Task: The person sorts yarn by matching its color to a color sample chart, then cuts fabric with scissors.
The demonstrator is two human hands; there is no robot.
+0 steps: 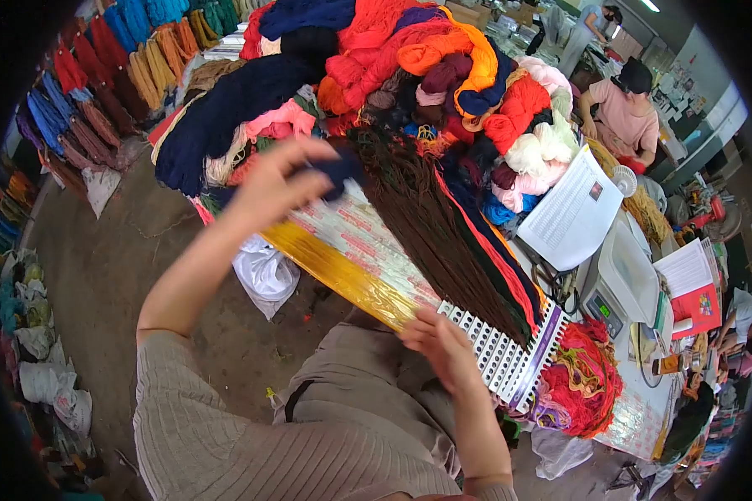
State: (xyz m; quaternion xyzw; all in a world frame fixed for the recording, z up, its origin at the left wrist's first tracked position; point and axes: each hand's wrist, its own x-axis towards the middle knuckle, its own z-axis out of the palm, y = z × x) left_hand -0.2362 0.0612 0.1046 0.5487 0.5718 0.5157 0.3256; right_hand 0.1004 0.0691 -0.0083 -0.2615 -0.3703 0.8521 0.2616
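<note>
My left hand (pixel 286 185) is over the left part of the table, blurred by motion. Its thumb and fingers close around a dark navy bundle of yarn (pixel 341 172), also smeared. Low at the table's front edge is my right hand (pixel 439 344), fingers stretched out and nothing visible in them. Beside it lies a white strip with rows of punched holes (pixel 497 351). Long dark brown strands of yarn (pixel 430 225) run across the table towards this strip, with pink and navy strands (pixel 489 238) along their right side.
A large heap of coloured yarn skeins (pixel 376 50) covers the back of the table. On the right are a printed sheet (pixel 570 209), scissors (pixel 560 284), a digital scale (pixel 602 313) and a red yarn tangle (pixel 581 376). A co-worker (pixel 631 117) sits beyond. Yellow tape (pixel 342 275) lines the front edge.
</note>
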